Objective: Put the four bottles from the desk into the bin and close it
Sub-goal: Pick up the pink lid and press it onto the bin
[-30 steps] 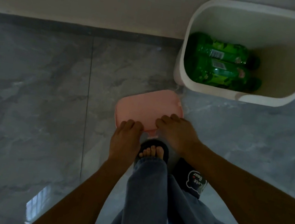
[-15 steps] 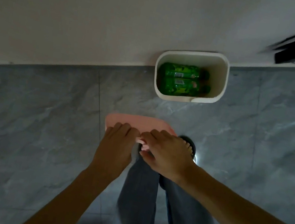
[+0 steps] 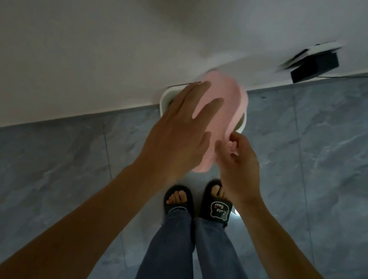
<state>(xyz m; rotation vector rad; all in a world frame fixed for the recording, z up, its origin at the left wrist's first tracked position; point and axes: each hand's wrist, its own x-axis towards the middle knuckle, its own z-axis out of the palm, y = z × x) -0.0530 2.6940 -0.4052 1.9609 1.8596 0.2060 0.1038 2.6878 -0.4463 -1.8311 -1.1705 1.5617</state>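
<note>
The pink lid [image 3: 226, 107] is held up in the air, blurred, over the white bin [image 3: 166, 98] that stands against the wall. My left hand [image 3: 180, 128] lies flat on the lid's left side with fingers spread. At the lid's near edge, my right hand [image 3: 237, 163] pinches it between thumb and fingers. The lid and my hands cover nearly all of the bin; only parts of its rim show. The green bottles inside are hidden.
A black box [image 3: 315, 65] with a cable sits at the wall's foot, right of the bin. Grey marble floor tiles [image 3: 48, 177] spread all around. My feet in black slippers [image 3: 215, 206] stand just in front of the bin.
Both hands have lifted the pink lid off the floor and carried it forward over the bin. The bottles, visible before, are now covered. My view has risen as I stood up.
</note>
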